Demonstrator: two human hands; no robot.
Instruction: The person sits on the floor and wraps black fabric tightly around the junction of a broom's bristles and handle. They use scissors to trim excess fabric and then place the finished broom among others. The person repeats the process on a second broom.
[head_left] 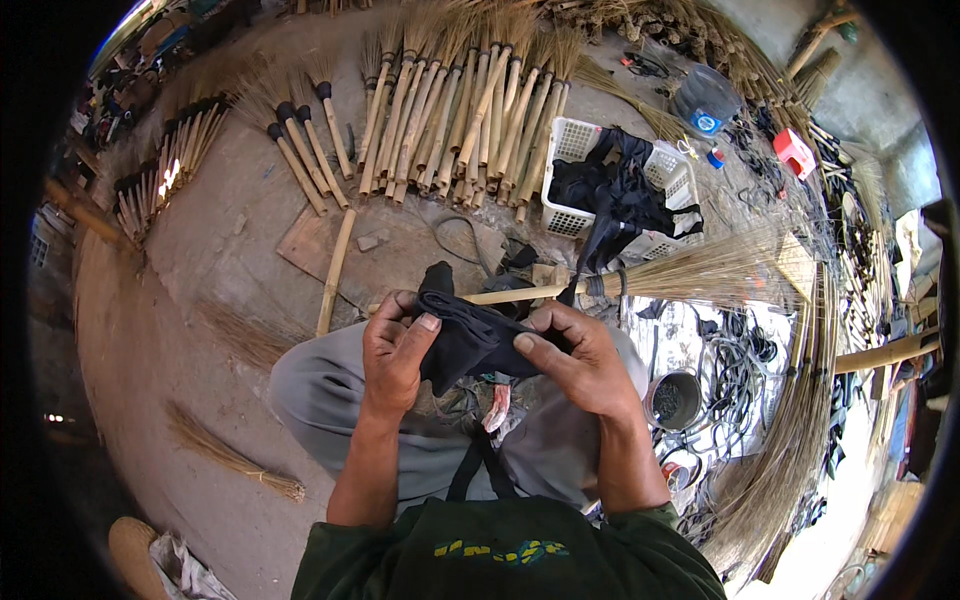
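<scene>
A piece of black cloth [468,338] is stretched between my hands above my lap, folded and bunched toward its left end. My left hand [393,352] pinches that end between thumb and fingers. At the other side my right hand [583,362] grips the cloth's narrower end, thumb on top. Just beyond the cloth lies a broom [715,270], its pale handle passing behind my hands and its bristles fanning out to the right. A dark band wraps the broom where handle meets bristles, and a black strip runs up from there toward the basket.
A white plastic basket [553,185] holds black cloth pieces. Rows of finished-looking brooms [440,130] lie at the back. On my right are a metal can [673,400] of small dark bits, tangled black strips [735,345] and long bristle bundles [780,470]. A bristle bundle [235,452] lies left.
</scene>
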